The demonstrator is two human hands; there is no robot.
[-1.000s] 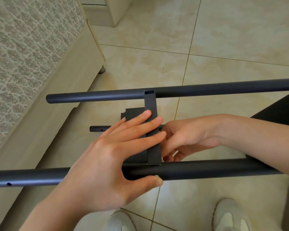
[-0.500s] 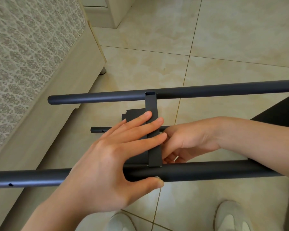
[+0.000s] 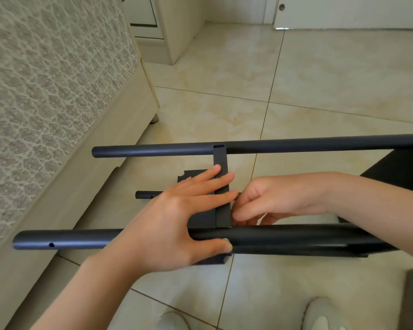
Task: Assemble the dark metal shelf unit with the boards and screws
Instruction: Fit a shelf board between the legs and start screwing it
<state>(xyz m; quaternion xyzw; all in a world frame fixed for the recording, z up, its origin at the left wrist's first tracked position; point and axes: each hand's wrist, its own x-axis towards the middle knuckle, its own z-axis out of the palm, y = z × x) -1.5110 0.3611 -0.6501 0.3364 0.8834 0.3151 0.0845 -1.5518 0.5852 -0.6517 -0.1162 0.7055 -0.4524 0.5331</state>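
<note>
The dark metal shelf frame lies on its side over the tiled floor. Its far tube (image 3: 153, 151) and near tube (image 3: 284, 236) run left to right. A dark board stands between them, its narrow edge (image 3: 221, 160) facing up and its face (image 3: 188, 175) showing to the left. My left hand (image 3: 177, 220) lies with straight fingers across that edge, thumb pressed on the near tube. My right hand (image 3: 272, 198) reaches in from the right; its curled fingertips pinch something small against the board's right side, hidden by the fingers. A lower tube (image 3: 144, 194) with holes shows beneath.
A patterned bed (image 3: 45, 91) with a pale frame runs along the left, close to the tube ends. A second dark board (image 3: 396, 170) sits at the right. My two shoes (image 3: 320, 315) stand below the frame. A pale cabinet (image 3: 177, 25) stands at the back.
The view has tilted up, showing more floor and the cabinet. Both hands stay at the board edge; the right fingertips have shifted slightly.
</note>
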